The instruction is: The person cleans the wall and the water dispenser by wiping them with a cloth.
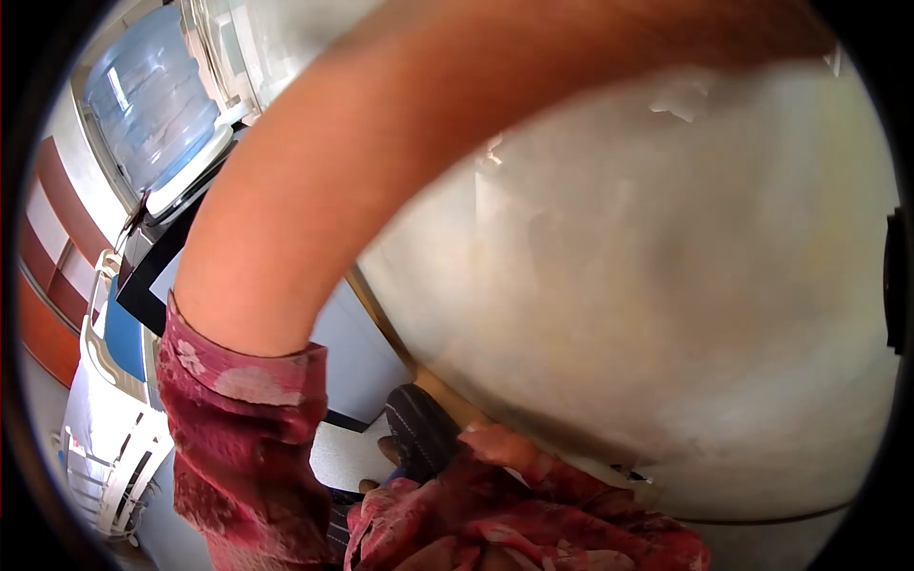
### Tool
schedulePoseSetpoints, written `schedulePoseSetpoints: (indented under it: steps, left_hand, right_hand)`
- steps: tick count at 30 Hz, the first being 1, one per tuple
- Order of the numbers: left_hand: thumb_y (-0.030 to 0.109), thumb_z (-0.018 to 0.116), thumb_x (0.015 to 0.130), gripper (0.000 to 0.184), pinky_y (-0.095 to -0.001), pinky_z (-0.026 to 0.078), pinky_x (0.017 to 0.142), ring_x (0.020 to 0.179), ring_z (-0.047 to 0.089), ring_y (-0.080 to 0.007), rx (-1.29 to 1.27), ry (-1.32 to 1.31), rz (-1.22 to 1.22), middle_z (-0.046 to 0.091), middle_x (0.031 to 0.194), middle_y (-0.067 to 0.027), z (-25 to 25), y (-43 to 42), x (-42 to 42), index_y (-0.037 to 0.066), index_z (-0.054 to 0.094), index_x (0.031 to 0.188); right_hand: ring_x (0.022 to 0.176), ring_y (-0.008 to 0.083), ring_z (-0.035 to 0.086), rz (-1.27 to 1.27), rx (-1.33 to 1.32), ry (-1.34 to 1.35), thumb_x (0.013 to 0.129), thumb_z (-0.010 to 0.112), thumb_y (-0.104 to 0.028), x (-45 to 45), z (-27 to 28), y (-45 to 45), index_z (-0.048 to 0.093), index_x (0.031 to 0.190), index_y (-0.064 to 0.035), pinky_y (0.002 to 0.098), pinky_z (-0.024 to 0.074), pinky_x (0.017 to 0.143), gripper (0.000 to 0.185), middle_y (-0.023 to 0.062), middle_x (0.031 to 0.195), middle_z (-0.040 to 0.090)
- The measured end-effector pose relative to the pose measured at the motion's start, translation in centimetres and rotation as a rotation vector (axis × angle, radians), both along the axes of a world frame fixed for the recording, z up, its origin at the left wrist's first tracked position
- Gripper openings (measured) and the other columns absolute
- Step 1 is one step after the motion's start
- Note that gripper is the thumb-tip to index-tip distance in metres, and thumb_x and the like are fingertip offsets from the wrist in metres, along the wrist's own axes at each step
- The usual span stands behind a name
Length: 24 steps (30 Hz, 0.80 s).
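Note:
My left arm, in a rolled-up red floral sleeve, rises on the left and bends across the top of the view towards the upper right. Its hand is out of sight past the edge there. Low in the middle, close to my body, shows my right hand. It is small and blurred, its fingers do not show clearly, and whether it holds anything cannot be made out. Both arms are near a pale, patchy wall, which fills most of the right side.
On the left stands a black and white water dispenser with a large blue water bottle on top. A white plastic slatted item is at the lower left. Below, a striped trouser leg shows above the floor.

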State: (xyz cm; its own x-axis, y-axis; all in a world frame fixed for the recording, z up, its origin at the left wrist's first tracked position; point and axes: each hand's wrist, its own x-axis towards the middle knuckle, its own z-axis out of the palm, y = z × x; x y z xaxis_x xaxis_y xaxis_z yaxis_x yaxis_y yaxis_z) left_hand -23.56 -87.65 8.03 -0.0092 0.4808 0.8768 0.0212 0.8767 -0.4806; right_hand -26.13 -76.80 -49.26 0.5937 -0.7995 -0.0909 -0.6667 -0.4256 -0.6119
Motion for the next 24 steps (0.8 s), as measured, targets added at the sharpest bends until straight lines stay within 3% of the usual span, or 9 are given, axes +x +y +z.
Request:
schedulePoseSetpoints:
  steps: [3, 5, 8, 9, 10, 12, 18, 20, 24]
  left_hand:
    - [0.027, 0.061, 0.094, 0.029, -0.0518, 0.041, 0.103, 0.117, 0.055, -0.0286, -0.032, -0.072, -0.003, 0.066, 0.111, -0.0086, -3.2, 5.2, -3.8, 0.006, 0.071, 0.111]
    - [0.028, 0.061, 0.091, 0.027, -0.0559, 0.044, 0.099, 0.113, 0.056, -0.028, -0.106, -0.197, 0.051, 0.068, 0.103, -0.0053, -6.7, 7.1, -3.9, 0.008, 0.075, 0.102]
    - [0.037, 0.06, 0.087, 0.029, -0.0681, 0.037, 0.107, 0.117, 0.053, -0.0282, -0.537, -0.408, 0.246, 0.068, 0.11, 0.0049, -13.0, 9.0, -3.6, 0.019, 0.08, 0.097]
    - [0.037, 0.06, 0.088, 0.029, -0.0664, 0.035, 0.109, 0.119, 0.052, -0.0289, -0.599, -0.468, 0.213, 0.067, 0.111, 0.004, -15.6, 9.4, -4.3, 0.019, 0.08, 0.098]
    - [0.034, 0.055, 0.09, 0.032, -0.063, 0.029, 0.119, 0.125, 0.048, -0.0263, -0.595, -0.587, 0.103, 0.06, 0.117, -0.0073, -18.8, 9.2, -4.6, 0.011, 0.075, 0.099]
    - [0.04, 0.056, 0.089, 0.031, -0.0614, 0.027, 0.119, 0.121, 0.049, -0.0219, -0.689, -0.637, 0.168, 0.063, 0.113, -0.0003, -22.9, 8.7, -4.6, 0.019, 0.077, 0.099]
    - [0.039, 0.056, 0.09, 0.033, -0.0538, 0.03, 0.121, 0.13, 0.045, -0.0118, -0.917, -0.903, 0.264, 0.059, 0.126, 0.0027, -20.4, 6.8, -0.9, 0.018, 0.072, 0.11]
    - [0.035, 0.057, 0.095, 0.035, -0.0584, 0.038, 0.116, 0.13, 0.051, -0.0209, -0.672, -0.72, 0.362, 0.057, 0.144, -0.0041, -18.0, 6.7, 0.2, 0.02, 0.07, 0.124]
    - [0.014, 0.081, 0.075, 0.035, -0.0595, 0.041, 0.111, 0.13, 0.054, -0.0382, -0.286, -0.377, 0.394, 0.066, 0.131, -0.0112, -14.2, 4.9, 1.5, 0.012, 0.076, 0.109]
  right_hand:
    - [0.119, 0.0399, 0.057, 0.02, -0.059, -0.076, 0.092, 0.066, -0.027, -0.2, -1.8, 0.0, 0.053, 0.14, -0.0103, 0.0454, 0.0455, 0.098, 0.052, 0.0175, 0.13, 0.061]
    - [0.111, 0.049, 0.055, -0.067, -0.032, -0.297, 0.089, 0.064, -0.021, 0.0, -0.3, 0.4, 0.057, 0.119, -0.0046, 0.052, 0.0444, 0.093, 0.034, 0.0254, 0.111, 0.062]
    - [0.105, 0.0415, 0.064, -0.135, -0.039, -0.095, 0.079, 0.069, -0.018, 0.9, -0.8, -0.3, 0.069, 0.097, -0.0034, 0.0481, 0.0521, 0.085, 0.023, 0.0202, 0.104, 0.067]
    - [0.105, 0.0414, 0.064, -0.13, -0.061, -0.097, 0.079, 0.069, -0.018, 0.5, -0.1, -0.5, 0.069, 0.096, -0.0034, 0.0482, 0.0524, 0.084, 0.023, 0.02, 0.104, 0.068]
    - [0.104, 0.0412, 0.064, -0.136, -0.081, -0.068, 0.078, 0.069, -0.018, 0.1, -0.6, -0.5, 0.069, 0.095, -0.0034, 0.0484, 0.0527, 0.084, 0.023, 0.0199, 0.103, 0.068]
    - [0.103, 0.0409, 0.065, -0.146, -0.115, -0.026, 0.077, 0.069, -0.018, 0.1, -1.4, -0.7, 0.07, 0.094, -0.0034, 0.0486, 0.0533, 0.082, 0.022, 0.0196, 0.103, 0.068]
    - [0.099, 0.0399, 0.066, -0.162, -0.138, 0.045, 0.074, 0.071, -0.017, 1.0, -2.7, -0.3, 0.071, 0.088, -0.0033, 0.0493, 0.0551, 0.078, 0.02, 0.0189, 0.1, 0.068]
    - [0.098, 0.0396, 0.067, -0.166, -0.108, 0.06, 0.073, 0.071, -0.017, 1.2, -3.3, 0.0, 0.071, 0.087, -0.0033, 0.0495, 0.0557, 0.077, 0.019, 0.0186, 0.1, 0.068]
    - [0.094, 0.0393, 0.067, -0.145, -0.369, -0.034, 0.069, 0.073, -0.017, 0.9, -6.7, 0.0, 0.072, 0.087, -0.0054, 0.0518, 0.0568, 0.072, 0.021, 0.0173, 0.097, 0.067]
